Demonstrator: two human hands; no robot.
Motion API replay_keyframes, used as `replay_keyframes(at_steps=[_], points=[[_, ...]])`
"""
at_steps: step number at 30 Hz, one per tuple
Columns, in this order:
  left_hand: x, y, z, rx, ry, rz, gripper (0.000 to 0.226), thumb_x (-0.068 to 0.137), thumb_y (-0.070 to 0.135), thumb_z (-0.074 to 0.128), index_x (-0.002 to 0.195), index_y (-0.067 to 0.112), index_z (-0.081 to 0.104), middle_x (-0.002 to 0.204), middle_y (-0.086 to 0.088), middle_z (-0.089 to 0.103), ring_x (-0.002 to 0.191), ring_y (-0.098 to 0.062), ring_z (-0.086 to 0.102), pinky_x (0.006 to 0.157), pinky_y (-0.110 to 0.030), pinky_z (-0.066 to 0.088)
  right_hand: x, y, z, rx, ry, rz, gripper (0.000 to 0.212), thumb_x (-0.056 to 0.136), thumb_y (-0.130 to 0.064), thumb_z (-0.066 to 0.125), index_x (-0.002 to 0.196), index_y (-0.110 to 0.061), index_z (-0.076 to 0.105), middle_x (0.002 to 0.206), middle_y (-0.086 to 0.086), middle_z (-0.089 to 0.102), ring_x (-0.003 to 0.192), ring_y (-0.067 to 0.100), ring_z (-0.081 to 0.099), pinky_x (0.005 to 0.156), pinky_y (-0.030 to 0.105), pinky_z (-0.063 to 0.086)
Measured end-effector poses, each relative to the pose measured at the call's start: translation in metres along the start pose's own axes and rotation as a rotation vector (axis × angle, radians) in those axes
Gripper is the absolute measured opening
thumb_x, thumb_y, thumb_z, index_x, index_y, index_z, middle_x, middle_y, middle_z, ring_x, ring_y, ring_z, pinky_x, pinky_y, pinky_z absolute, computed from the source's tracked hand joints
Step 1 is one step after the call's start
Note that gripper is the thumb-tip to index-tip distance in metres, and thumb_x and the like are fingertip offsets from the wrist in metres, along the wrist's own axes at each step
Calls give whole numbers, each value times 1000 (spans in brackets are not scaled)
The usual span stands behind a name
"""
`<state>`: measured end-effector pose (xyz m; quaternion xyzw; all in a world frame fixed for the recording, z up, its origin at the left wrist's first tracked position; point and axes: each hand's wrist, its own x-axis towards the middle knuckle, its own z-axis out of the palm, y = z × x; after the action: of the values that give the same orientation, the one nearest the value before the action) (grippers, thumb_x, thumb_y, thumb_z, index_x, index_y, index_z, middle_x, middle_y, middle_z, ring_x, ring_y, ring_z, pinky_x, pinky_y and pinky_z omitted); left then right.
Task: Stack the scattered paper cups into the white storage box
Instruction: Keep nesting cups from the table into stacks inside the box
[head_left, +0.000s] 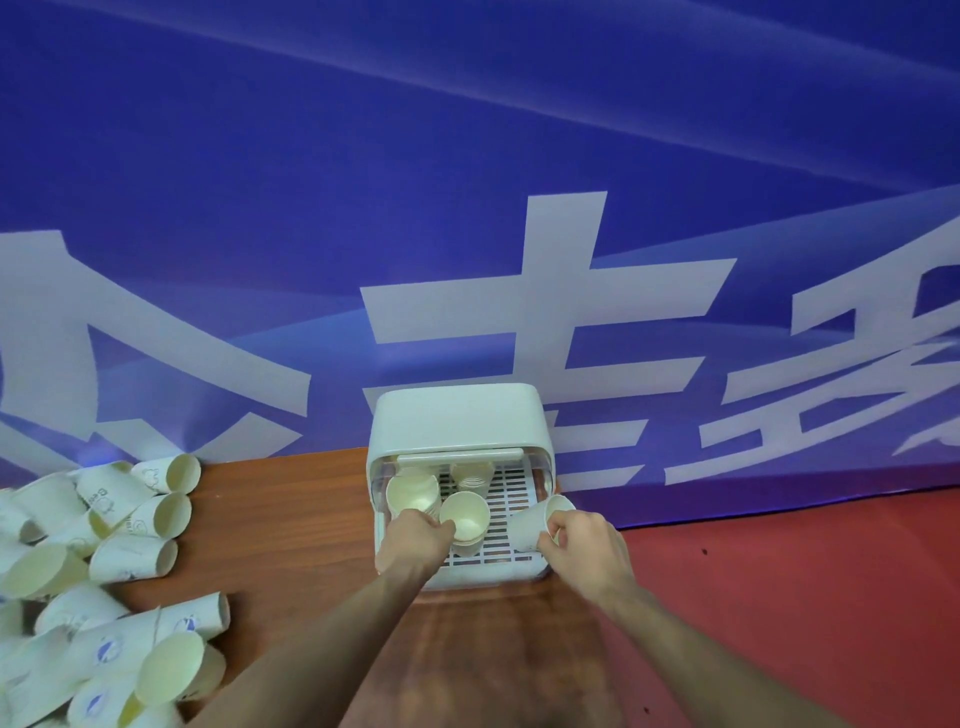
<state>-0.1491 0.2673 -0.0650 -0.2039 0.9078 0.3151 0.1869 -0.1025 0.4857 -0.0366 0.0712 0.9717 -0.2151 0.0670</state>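
I see my left hand (415, 538) gripping the rim of an upright stack of paper cups (464, 519) standing on the slatted white tray (506, 512) inside the white storage box (457, 421), fingers curled on its near-left edge. My right hand (584, 540) is just to the right of that, pinching a single paper cup (537, 522) tilted on its side at the box's right front edge, mouth turned up and to the right. Beyond my left hand, deeper in the box, stand two more stacks, one at the left (413, 492) and one further back (471, 475). Under both wrists runs a brown wood-grain table (291, 525); past my right hand lies a red floor (805, 597). Well to the left of my left hand lies a heap of scattered cups (98, 587) on their sides, some with blue printed logos and a cartoon outline; one shows lettering I read only partly, something like "Bes". Behind the box hangs a blue banner (467, 156) with large white Chinese characters, cut off at the edges, so I cannot read them whole.
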Motion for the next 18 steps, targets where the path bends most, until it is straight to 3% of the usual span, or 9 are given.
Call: replay_keyframes(at_steps=[11,18], points=[[-18,-12,-24,38,35,74,36,70,54,54,69,22,69,65,10,69,68,-15,69,74,-28,56,-4,-40,-8,-82,68,-177,21,89,-36,50,83,-21,63,77,-2,64,74,19,59,63,30,44],[-23,-43,-51,41,131,148,27,75,54,57,74,28,66,83,13,68,82,-15,65,75,-26,51,-1,-72,-5,-236,85,-347,26,95,-36,42,89,-22,64,87,-3,62,82,22,63,61,32,41]])
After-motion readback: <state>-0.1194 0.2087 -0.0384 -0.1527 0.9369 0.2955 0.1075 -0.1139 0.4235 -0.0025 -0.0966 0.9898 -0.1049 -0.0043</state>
